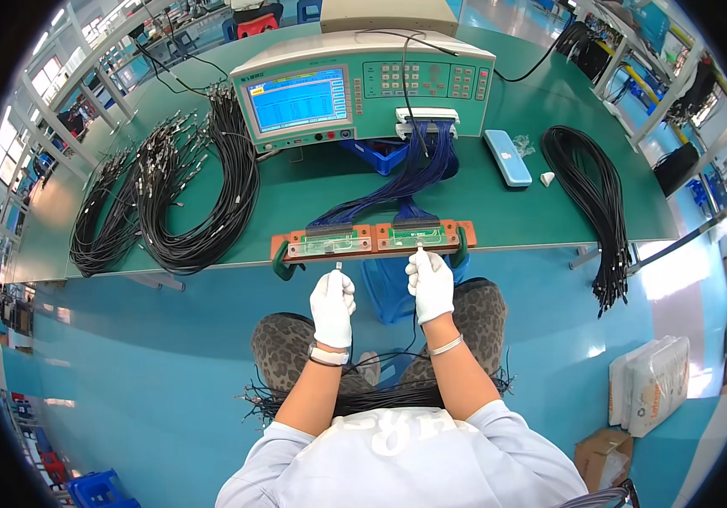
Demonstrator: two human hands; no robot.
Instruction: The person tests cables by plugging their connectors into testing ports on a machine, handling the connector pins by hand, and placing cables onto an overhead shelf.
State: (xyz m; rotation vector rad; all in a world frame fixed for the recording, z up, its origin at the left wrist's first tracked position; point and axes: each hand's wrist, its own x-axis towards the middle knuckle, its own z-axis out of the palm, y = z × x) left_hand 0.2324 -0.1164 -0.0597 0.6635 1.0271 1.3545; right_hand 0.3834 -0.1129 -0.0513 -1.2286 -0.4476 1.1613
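Observation:
My left hand (332, 306), in a white glove, pinches a black cable by its end, and the small metal plug (339, 266) sticks up past the fingertips, just short of the test fixture. My gloved right hand (432, 286) grips the cable's other end, its plug (420, 246) right at the front edge of the fixture's right-hand green board (414, 235). A matching left-hand board (327, 245) sits beside it on the orange-brown base, held by green clamps (284, 261) at the table edge. Below my hands the black cable hangs in a loop toward my lap.
A cable tester (367, 93) with a lit blue screen stands behind, joined to the boards by blue wire bundles (380, 193). Coiled black cables (232, 203) lie left, another bundle (594, 195) right. A blue case (508, 158) rests nearby. More cables (389, 400) lie across my lap.

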